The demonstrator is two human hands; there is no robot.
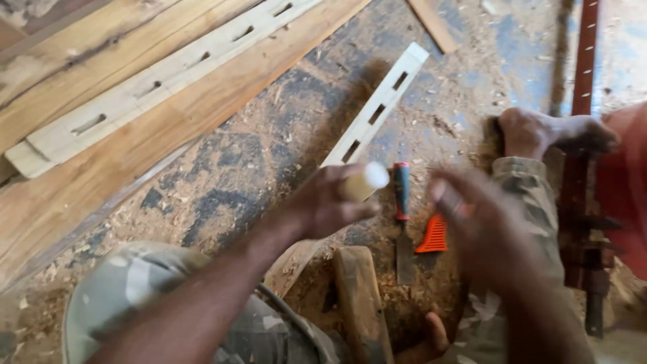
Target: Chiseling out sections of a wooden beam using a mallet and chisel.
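Soft, even daylight fell across the sawdust-strewn grey floor (269, 155); shadows were faint and short; no glare showed; both hands, the left hand (330, 202) and the right hand (482, 229), were smeared by motion blur; the whole frame was slightly soft.

We note a concrete floor (269, 141) strewn with sawdust. On it lie a slotted pale wooden strip (377, 108), a red-handled chisel (403, 222) and an orange comb-like tool (433, 236). Broad planks (101, 168) lie at left.
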